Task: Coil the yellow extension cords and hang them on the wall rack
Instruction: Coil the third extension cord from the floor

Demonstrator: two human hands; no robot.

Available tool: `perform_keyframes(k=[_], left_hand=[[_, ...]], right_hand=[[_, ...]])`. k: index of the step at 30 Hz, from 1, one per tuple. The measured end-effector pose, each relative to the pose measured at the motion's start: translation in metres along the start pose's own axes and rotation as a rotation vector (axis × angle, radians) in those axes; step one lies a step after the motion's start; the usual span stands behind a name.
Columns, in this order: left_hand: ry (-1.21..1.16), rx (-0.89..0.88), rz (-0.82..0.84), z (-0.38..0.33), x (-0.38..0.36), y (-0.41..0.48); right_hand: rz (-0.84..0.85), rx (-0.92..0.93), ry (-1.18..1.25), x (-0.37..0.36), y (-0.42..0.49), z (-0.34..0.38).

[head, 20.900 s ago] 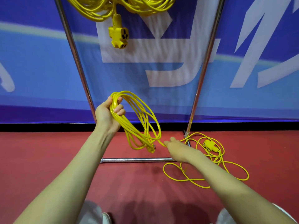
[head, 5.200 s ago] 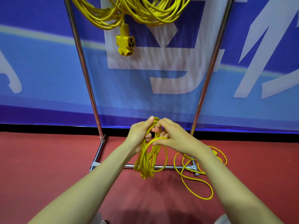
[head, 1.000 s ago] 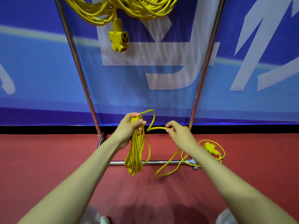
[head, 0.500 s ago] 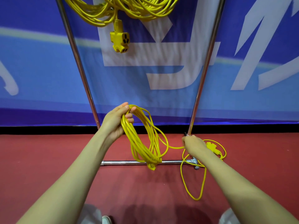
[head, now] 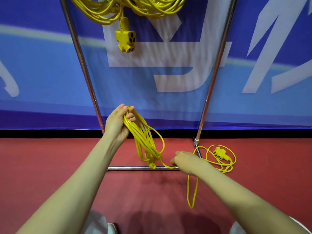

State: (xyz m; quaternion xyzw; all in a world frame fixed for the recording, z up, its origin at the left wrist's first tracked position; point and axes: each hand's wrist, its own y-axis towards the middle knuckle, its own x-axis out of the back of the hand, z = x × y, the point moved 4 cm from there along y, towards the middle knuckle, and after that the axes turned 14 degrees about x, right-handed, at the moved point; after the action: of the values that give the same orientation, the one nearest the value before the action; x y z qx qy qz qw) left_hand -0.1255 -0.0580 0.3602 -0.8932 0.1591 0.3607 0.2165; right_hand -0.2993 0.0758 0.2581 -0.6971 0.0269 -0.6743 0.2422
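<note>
Head view: the left hand (head: pixel 116 124) curls its fingers round the top of the coil (head: pixel 145 142), so the loops hang free below them. The right hand (head: pixel 185 160), lower, closes blurred fingers on the loose cord (head: pixel 192 191) just beside the coil's bottom, likely to draw up another loop. The socket end (head: pixel 219 152) lies beyond them, by the rack (head: pixel 214 73).

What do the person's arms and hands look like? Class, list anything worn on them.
The left forearm and right forearm are bare to the frame's edge: no sleeves show. The left hand and right hand carry no gloves, rings, watch or bracelet; the right hand is slightly blurred.
</note>
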Motion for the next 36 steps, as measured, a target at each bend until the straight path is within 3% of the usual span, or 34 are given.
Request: perform_keyframes(k=[5, 11, 14, 17, 19, 21, 27, 29, 33, 36], left_hand=[[-0.047, -0.043, -0.044, 0.003, -0.001, -0.002], [-0.008, -0.028, -0.064, 0.012, -0.004, -0.003], [-0.029, 0.011, -0.082, 0.015, -0.002, 0.0], [-0.043, 0.045, -0.07, 0.017, -0.003, 0.001], [-0.032, 0.058, -0.058, 0.019, -0.005, 0.0], [0.009, 0.059, -0.04, 0.022, -0.006, -0.001], [0.081, 0.115, -0.022, 0.035, -0.006, 0.003], [0.052, 0.186, -0.008, 0.038, -0.007, 0.002], [-0.051, 0.262, 0.028, 0.04, -0.013, -0.006], [-0.068, 0.272, 0.082, 0.039, -0.018, -0.012]], right_hand=[[-0.013, 0.193, -0.022, 0.014, -0.004, 0.023], [-0.418, 0.453, -0.066, 0.041, -0.01, 0.038], [-0.55, 0.484, -0.073, 0.049, -0.016, 0.038], [-0.681, 0.367, -0.173, 0.049, -0.016, 0.033], [-0.635, 0.227, -0.195, 0.05, -0.011, 0.029], [-0.482, 0.108, -0.096, 0.048, -0.007, 0.026], [-0.484, 0.269, 0.62, 0.066, -0.013, 0.026], [-0.465, 0.335, 0.604, 0.073, -0.018, 0.026], [-0.595, 0.386, 0.277, 0.082, -0.027, 0.015], [-0.627, 0.283, 0.242, 0.084, -0.028, 0.012]])
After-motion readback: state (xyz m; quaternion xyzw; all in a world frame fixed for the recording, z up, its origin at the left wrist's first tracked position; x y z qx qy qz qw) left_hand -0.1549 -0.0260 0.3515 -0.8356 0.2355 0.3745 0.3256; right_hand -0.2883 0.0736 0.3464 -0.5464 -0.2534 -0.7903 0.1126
